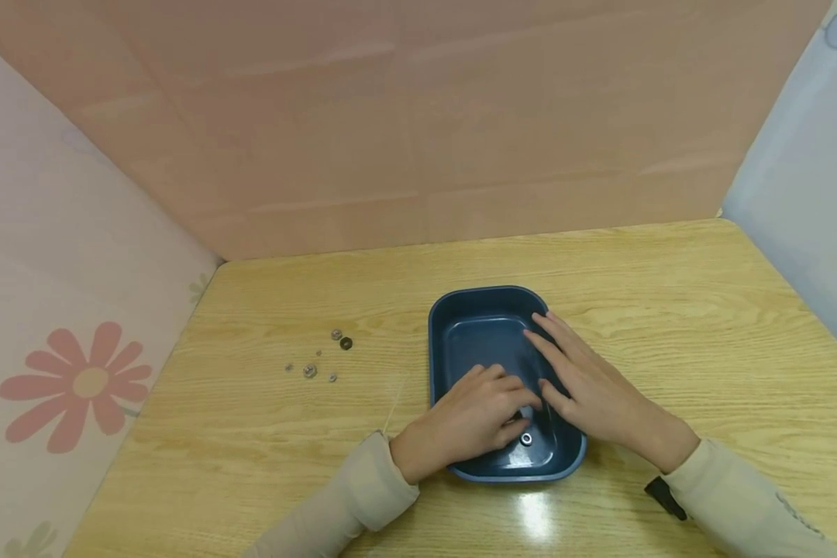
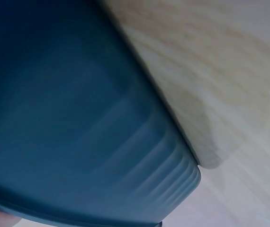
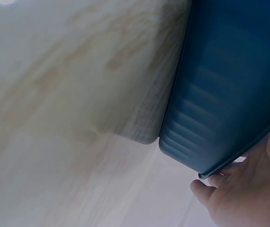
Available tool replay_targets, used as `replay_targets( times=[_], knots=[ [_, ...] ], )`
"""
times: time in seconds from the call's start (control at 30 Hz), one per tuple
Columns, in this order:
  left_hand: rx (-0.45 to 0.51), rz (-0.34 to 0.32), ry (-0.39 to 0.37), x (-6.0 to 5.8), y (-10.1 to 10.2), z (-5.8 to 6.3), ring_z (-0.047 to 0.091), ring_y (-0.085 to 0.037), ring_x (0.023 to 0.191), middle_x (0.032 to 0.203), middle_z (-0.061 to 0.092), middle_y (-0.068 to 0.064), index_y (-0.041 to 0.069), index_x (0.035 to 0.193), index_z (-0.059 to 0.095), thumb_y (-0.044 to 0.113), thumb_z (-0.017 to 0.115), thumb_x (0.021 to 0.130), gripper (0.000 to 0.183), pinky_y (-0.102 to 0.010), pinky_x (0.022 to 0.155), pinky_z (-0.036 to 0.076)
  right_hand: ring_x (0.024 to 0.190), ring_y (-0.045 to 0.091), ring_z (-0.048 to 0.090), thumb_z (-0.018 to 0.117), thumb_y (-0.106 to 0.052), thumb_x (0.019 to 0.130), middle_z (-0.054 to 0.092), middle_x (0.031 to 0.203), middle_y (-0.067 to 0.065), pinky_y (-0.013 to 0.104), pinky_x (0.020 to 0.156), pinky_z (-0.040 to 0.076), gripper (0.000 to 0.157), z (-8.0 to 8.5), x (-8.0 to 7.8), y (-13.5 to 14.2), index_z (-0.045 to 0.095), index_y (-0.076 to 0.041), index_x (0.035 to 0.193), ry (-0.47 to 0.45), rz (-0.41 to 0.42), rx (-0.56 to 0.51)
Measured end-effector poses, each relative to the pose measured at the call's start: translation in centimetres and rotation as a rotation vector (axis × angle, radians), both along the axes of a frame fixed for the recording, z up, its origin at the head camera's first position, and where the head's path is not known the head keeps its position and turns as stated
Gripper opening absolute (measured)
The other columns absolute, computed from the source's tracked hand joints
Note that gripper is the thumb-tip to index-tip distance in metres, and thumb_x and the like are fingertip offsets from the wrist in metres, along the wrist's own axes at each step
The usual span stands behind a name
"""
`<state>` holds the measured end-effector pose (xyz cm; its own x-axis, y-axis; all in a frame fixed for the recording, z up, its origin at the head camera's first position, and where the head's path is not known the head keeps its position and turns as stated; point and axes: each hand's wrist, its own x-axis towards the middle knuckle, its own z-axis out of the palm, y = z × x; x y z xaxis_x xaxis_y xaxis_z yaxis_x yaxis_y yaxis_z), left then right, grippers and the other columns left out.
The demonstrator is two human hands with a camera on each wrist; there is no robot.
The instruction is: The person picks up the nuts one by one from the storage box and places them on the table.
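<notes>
A dark blue rectangular tray [image 1: 488, 291] lies on the wooden table. My left hand [image 1: 477, 407] reaches over its left side, with fingers bent and the thumb near the forefinger above the tray's floor; I cannot tell whether something is between them. A small metal nut [image 1: 526, 439] lies in the tray just below that thumb. Over the right rim comes my right hand [image 1: 593, 387], fingers spread and fairly straight, tips inside the tray. In the right wrist view the right hand [image 3: 248, 194] is at the rim of the ribbed tray wall [image 3: 196, 118].
Left of the tray several loose nuts lie scattered, among them a larger silver nut [image 1: 310, 371] and a black nut [image 1: 346, 343]. A pinkish covered wall [image 1: 418, 139] rises behind the table [image 1: 656, 294], and printed panels stand at both sides.
</notes>
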<state>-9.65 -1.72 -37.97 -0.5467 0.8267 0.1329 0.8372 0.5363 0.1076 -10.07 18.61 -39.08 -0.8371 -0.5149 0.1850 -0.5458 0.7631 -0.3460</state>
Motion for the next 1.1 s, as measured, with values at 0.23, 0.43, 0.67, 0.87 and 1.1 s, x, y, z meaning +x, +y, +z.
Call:
replay_targets(
  times=[0.23,0.43,0.67,0.87,1.1],
  knots=[
    [-0.071,-0.030,-0.022,-0.06,0.17,-0.22,0.051,-0.005,0.084,0.106,0.065,0.013,0.028,0.112,0.064,0.035,0.062,0.086,0.028,-0.017,0.066,0.035,0.143,0.029,0.006,0.057,-0.022,0.087,0.011,0.154,0.010,0.054,0.100,0.032,0.064,-0.09,-0.03,0.05,0.028,-0.006,0.143,-0.012,0.001,0.002],
    [-0.149,-0.054,-0.061,-0.01,0.17,-0.25,0.052,-0.006,0.093,0.113,0.063,0.014,0.030,0.116,0.062,0.039,0.059,0.086,0.031,-0.020,0.074,0.041,0.143,0.028,0.006,0.059,-0.024,0.086,0.012,0.153,0.011,0.053,0.100,0.033,0.066,-0.16,-0.05,-0.04,0.029,-0.006,0.142,-0.001,-0.003,-0.001],
    [-0.185,-0.080,-0.076,-0.04,0.17,-0.35,0.051,-0.005,0.092,0.112,0.063,0.014,0.032,0.114,0.063,0.039,0.060,0.086,0.030,-0.020,0.074,0.040,0.143,0.028,0.007,0.060,-0.025,0.085,0.013,0.153,0.011,0.053,0.100,0.033,0.067,-0.06,-0.12,-0.09,0.029,-0.006,0.142,0.001,-0.010,0.000],
    [-0.217,-0.094,-0.035,-0.06,0.29,-0.42,0.050,-0.005,0.086,0.106,0.062,0.014,0.034,0.111,0.064,0.041,0.061,0.084,0.028,-0.017,0.069,0.037,0.142,0.030,0.008,0.060,-0.025,0.085,0.014,0.153,0.012,0.054,0.099,0.034,0.067,0.02,-0.23,-0.04,0.030,-0.004,0.142,0.007,-0.008,0.001],
    [-0.229,-0.111,0.005,0.02,0.31,-0.59,0.049,-0.005,0.084,0.103,0.061,0.013,0.035,0.110,0.065,0.042,0.061,0.084,0.028,-0.018,0.068,0.039,0.143,0.029,0.007,0.060,-0.025,0.085,0.014,0.153,0.011,0.054,0.099,0.033,0.067,0.03,-0.20,-0.06,0.030,-0.005,0.142,-0.002,-0.009,-0.002]
  ],
)
